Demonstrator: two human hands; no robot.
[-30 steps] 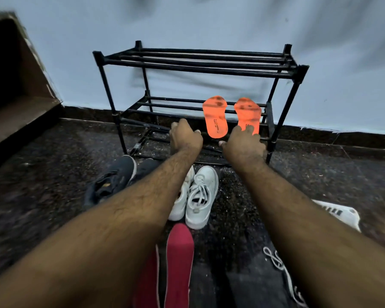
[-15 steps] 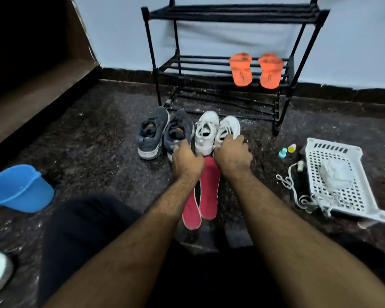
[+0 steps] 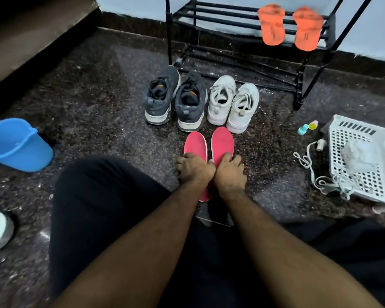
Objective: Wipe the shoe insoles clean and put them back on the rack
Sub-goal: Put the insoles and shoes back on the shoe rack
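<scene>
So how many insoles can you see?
4. Two orange insoles lie on the rack; two pink ones are on the floor, one under the left hand, one under the right hand. Others may be hidden inside shoes.

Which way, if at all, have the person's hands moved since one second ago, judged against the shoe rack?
Yes. Both hands, left and right, came back from the rack to the red insoles on the floor.

Dark speckled floor, pale wall
</scene>
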